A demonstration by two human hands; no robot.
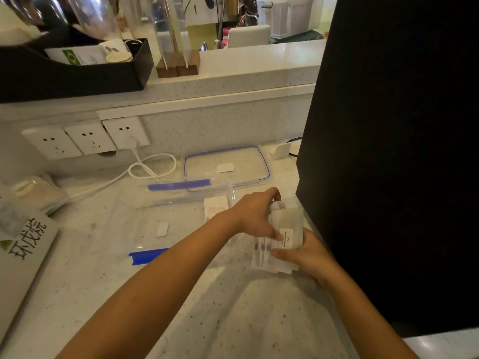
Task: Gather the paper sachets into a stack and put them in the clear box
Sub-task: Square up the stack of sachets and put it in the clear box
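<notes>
Several white paper sachets [287, 229] with small printed labels lie fanned on the speckled counter, close to a tall black object. My left hand [255, 216] reaches across and pinches the top of the bunch. My right hand [307, 252] grips the lower right side of the same sachets. The clear box [145, 224] with blue clips stands open just left of my left wrist; one white sachet [216, 207] is seen at its far right corner. Its clear lid [248, 161] with a blue seal lies flat behind it.
A tall black object [388, 151] walls off the right side. A white cable [153, 167] loops from the wall sockets [85, 138] at the back left. A printed bag [23, 252] lies at the left edge. A black tray [77, 71] sits on the raised ledge.
</notes>
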